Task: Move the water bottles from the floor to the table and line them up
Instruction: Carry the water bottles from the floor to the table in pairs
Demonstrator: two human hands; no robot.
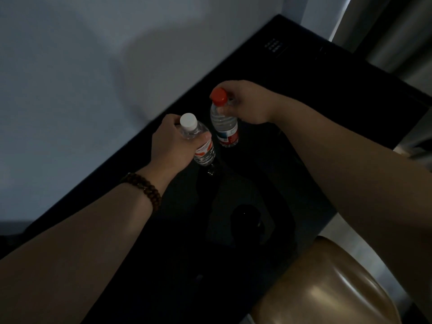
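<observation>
Two clear water bottles are over the glossy black table (292, 113). My left hand (173, 146) is wrapped around the upper body of the white-capped bottle (203, 148), which has a red and white label and stands near the wall side. My right hand (247, 104) grips the neck of the red-capped bottle (224, 127), just to the right of the first one; its base touches or nearly touches the tabletop. The two bottles stand close together, a small gap between them. A beaded bracelet sits on my left wrist.
A white wall (93, 78) runs along the table's far left edge. A brown leather chair back (327, 291) is at the lower right, close to the table's near edge. A small keypad-like panel (273, 46) lies at the table's far end. Curtains hang at the upper right.
</observation>
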